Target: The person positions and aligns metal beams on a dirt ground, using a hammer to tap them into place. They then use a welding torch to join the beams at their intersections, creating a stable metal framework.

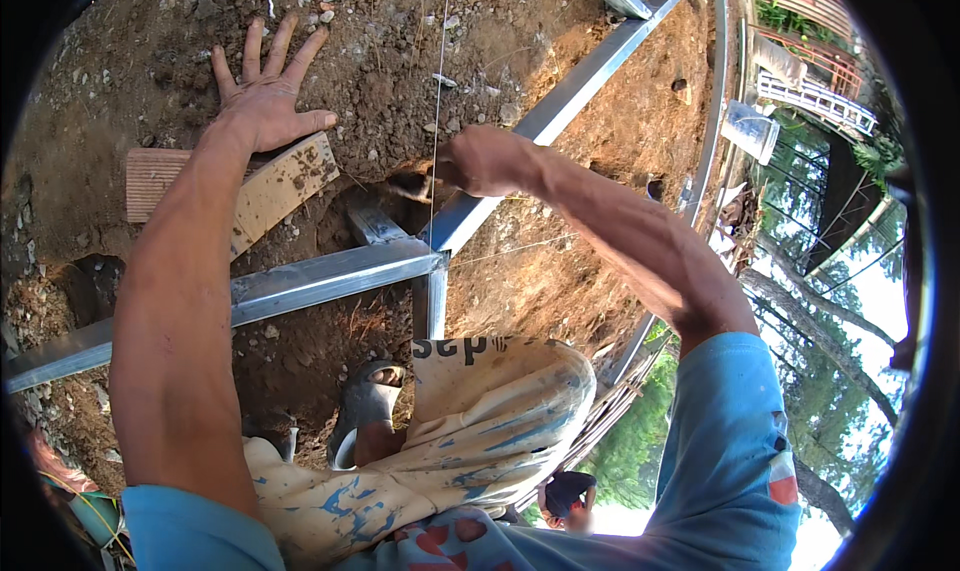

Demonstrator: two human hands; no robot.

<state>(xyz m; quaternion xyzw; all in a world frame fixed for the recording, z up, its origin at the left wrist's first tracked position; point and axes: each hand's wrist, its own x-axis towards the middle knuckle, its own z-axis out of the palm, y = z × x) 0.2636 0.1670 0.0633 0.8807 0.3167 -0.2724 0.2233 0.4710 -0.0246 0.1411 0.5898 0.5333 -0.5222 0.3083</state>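
My left hand (265, 106) lies on the brown soil with its fingers spread, holding nothing. Under that wrist and forearm rest a dirt-spotted wood block (285, 193) and a ribbed wood piece (155, 183). My right hand (487, 161) is closed in a fist beside a taut white string (436, 101), just above the metal frame. Next to the fist, low against the soil, shows a small dark object with a pale edge (408, 183); I cannot tell whether the fingers grip it. Square metal tubes (330, 276) meet at a corner joint (437, 259) below the string.
Another metal tube (600, 66) runs diagonally to the upper right. My sandalled foot (370, 406) stands near the frame. Holes and stones dot the soil. A pale bucket (750, 131) and a white ladder (815, 101) are at the right; another person (568, 493) is behind.
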